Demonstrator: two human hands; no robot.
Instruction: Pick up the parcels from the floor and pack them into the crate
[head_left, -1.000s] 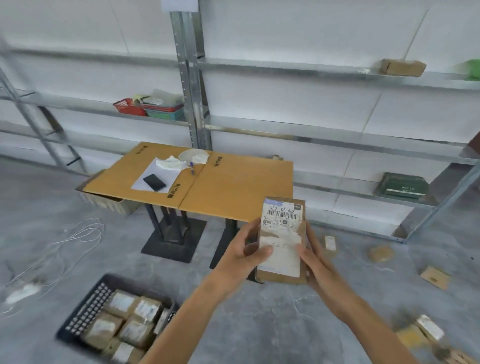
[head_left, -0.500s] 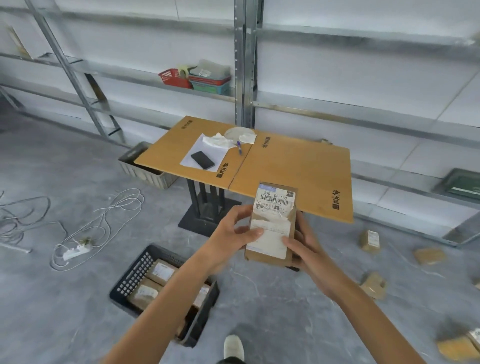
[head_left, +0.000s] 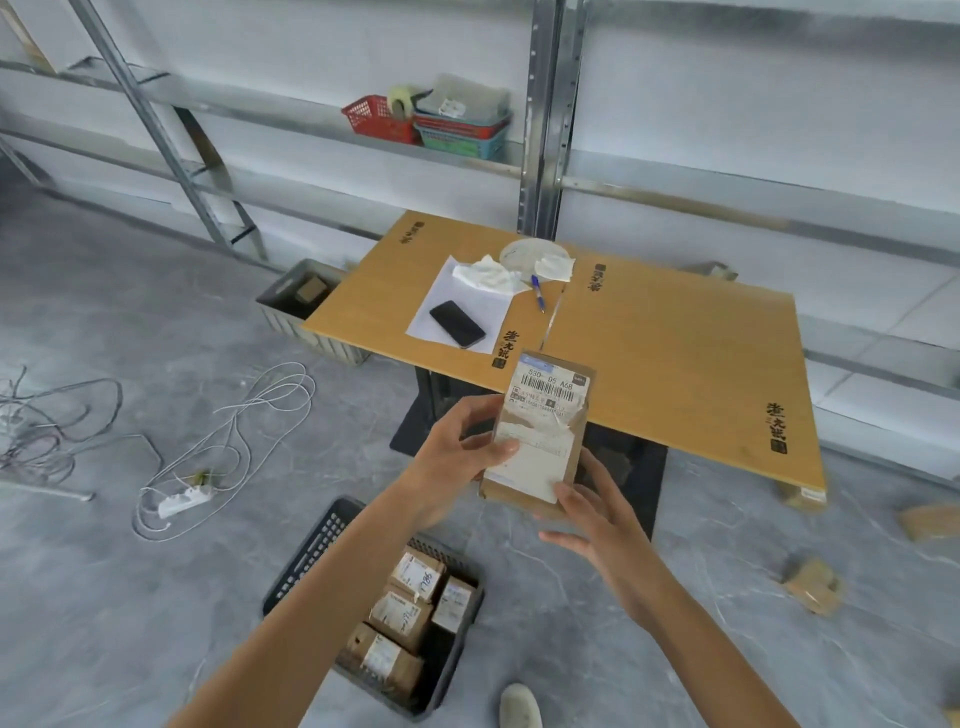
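Parcel (head_left: 545, 415) was pinched by both hands: the left hand (head_left: 452, 462) curled round its left edge, thumb on the label (head_left: 537, 462); the right hand (head_left: 602, 525) gripped its lower right corner, remaining fingers spread. It was held upright before the table (head_left: 675, 364), near the black crate (head_left: 306, 556).

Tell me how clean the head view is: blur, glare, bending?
Head view: soft even light, no glare; on the held parcel large print reads, fine print smears; the left upright leans from the wide angle; the floor parcel at right is blurred.
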